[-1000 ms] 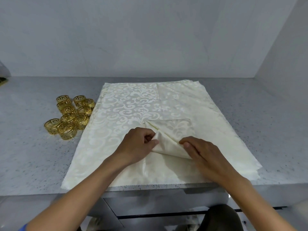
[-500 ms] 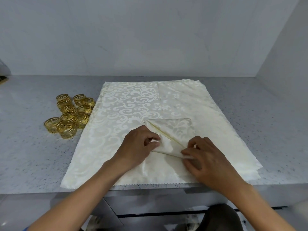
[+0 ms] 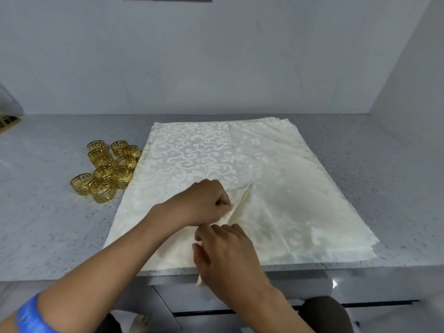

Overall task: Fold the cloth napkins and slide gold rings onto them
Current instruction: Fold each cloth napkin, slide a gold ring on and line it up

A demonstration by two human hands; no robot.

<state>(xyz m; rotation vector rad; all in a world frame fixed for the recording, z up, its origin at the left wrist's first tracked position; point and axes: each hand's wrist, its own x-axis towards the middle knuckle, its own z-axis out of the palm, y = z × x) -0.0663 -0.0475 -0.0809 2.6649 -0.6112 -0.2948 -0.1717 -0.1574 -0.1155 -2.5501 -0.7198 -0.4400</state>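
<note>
Task barely started. Cream napkins [image 3: 276, 207] lie stacked flat on the desk [image 3: 48, 236], mid-frame; none looks finished. Gold rings [image 3: 107, 170] sit clustered at centre-left, just beside the stack, none on cloth. Left hand [image 3: 204, 203] is curled, pinching a gathered bit of the top napkin at frame centre. Right hand [image 3: 225, 255] just below it grips cloth near the desk's front edge. Versus a second ago: the small folded flap is gone, pulled into a narrow ridge, and the right hand has moved toward the bottom of the frame.
</note>
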